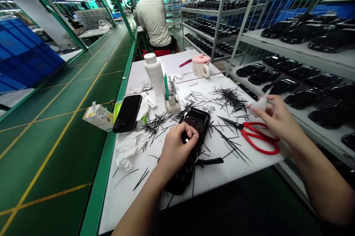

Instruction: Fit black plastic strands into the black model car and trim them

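A glossy black model car (195, 117) lies lengthwise on the white table under my left hand (177, 147). That hand is closed, thumb against curled fingers; a tiny pale glint shows there, but I cannot make out what is held. My right hand (277, 119), raised over the table's right edge, grips a small translucent white squeeze bottle (258, 107) with a thin nozzle pointing up. Below it lie red-handled scissors (248, 132), blades towards the car. A black-handled tool (210, 161) rests beside the car. Thin black strips (231, 97) are scattered around.
Left of the car are crumpled tissue (131, 149), a phone (128, 113) and a drink carton (98, 117). A white bottle (154, 73) and a lidded mug (201, 66) stand farther back. Car-filled shelves (291, 49) flank the right, a green conveyor (63, 117) the left. A person (154, 17) sits ahead.
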Motion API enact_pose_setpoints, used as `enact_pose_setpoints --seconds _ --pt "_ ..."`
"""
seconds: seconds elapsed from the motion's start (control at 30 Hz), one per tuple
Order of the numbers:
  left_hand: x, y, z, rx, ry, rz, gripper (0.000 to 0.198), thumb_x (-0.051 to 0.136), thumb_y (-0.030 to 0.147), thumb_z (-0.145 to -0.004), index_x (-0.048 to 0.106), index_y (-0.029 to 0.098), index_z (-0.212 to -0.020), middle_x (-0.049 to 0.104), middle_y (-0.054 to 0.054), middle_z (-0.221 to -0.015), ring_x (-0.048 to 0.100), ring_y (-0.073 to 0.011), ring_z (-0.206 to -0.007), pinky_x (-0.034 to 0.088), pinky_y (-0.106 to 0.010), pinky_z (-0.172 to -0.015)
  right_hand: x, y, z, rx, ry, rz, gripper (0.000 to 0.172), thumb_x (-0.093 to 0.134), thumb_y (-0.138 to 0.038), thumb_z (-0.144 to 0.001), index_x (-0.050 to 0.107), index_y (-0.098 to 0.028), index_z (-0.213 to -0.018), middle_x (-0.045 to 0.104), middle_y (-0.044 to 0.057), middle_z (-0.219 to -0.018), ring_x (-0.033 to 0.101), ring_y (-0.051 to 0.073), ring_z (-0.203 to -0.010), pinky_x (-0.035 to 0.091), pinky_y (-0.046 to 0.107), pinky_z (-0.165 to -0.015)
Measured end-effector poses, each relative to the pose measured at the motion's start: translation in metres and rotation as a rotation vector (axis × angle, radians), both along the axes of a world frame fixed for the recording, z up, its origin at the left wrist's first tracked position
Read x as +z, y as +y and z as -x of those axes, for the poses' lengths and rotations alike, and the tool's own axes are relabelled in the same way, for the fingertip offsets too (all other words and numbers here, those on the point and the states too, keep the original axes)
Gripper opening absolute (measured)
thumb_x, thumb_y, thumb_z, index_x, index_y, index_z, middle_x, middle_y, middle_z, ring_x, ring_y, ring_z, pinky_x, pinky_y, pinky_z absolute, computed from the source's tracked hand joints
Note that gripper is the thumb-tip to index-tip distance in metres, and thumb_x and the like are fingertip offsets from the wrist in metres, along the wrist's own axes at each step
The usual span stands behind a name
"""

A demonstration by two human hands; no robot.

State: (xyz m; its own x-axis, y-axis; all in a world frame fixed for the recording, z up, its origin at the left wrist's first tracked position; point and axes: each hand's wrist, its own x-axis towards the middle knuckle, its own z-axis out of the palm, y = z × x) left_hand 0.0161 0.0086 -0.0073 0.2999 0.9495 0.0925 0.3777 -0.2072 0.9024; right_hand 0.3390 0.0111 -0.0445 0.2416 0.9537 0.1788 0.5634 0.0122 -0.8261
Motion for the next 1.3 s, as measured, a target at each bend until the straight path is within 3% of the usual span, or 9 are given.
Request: enact_pose_setpoints --seconds 0.03,0.13,0.27,0.4,0.6,1.3 --pt "0.0 0.0 0.001 0.005 0.0 -0.004 0.026 0.059 0.017 -0.084 0.038 0.02 -0.07 0.067 0.001 -0.085 0.058 -0.0172 -0.085 0.039 -0.032 -0.084 0.006 -0.005 0.016 0.032 0.077 -0.015 0.044 0.058 -0.047 -0.091 0.042 -0.026 -0.126 0.071 0.01 -0.105 0.067 0.026 -0.093 0.054 0.036 -0.074" --pt "-0.001 0.002 0.003 0.02 0.014 -0.005 0.025 0.06 0.016 -0.083 0.039 0.02 -0.07 0.067 0.002 -0.085 0.058 -0.0167 -0.085 0.039 -0.031 -0.084 0.018 -0.02 0.064 0.101 0.354 -0.089 0.032 0.07 -0.042 -0.083 0.057 -0.028 -0.108 0.067 0.005 -0.093 0.065 0.023 -0.085 0.053 0.034 -0.071" --pt "-0.003 0.006 0.006 -0.002 0.006 0.031 0.023 0.06 0.016 -0.083 0.04 0.02 -0.071 0.068 0.001 -0.086 0.06 -0.0161 -0.085 0.041 -0.029 -0.082 0.011 -0.03 0.11 0.117 0.63 -0.15 0.021 0.073 -0.038 -0.077 0.059 -0.025 -0.084 0.05 -0.001 -0.068 0.045 0.013 -0.054 0.037 0.027 -0.048" --pt "-0.003 0.007 0.008 -0.03 0.007 0.027 0.023 0.06 0.017 -0.084 0.041 0.02 -0.072 0.068 0.001 -0.087 0.061 -0.0167 -0.087 0.042 -0.029 -0.083 0.001 -0.031 0.132 0.165 0.594 -0.02 0.028 0.063 -0.045 -0.084 0.059 -0.02 -0.071 0.049 0.0 -0.061 0.041 0.012 -0.052 0.03 0.025 -0.045" --pt "-0.004 0.006 0.008 -0.042 0.042 0.015 0.021 0.059 0.017 -0.084 0.042 0.02 -0.072 0.068 0.001 -0.087 0.06 -0.0178 -0.087 0.041 -0.031 -0.083 0.004 -0.03 0.143 0.287 0.413 0.146 0.037 0.056 -0.05 -0.091 0.063 -0.017 -0.075 0.047 -0.002 -0.053 0.04 0.011 -0.05 0.031 0.025 -0.048" --pt "-0.003 0.004 0.007 -0.046 0.061 -0.032 0.021 0.06 0.013 -0.084 0.045 0.02 -0.072 0.068 0.002 -0.085 0.059 -0.0188 -0.089 0.04 -0.032 -0.088 0.001 -0.031 0.148 0.297 0.364 0.189 0.037 0.057 -0.053 -0.092 0.061 -0.018 -0.082 0.048 -0.003 -0.054 0.042 0.012 -0.049 0.034 0.024 -0.048"
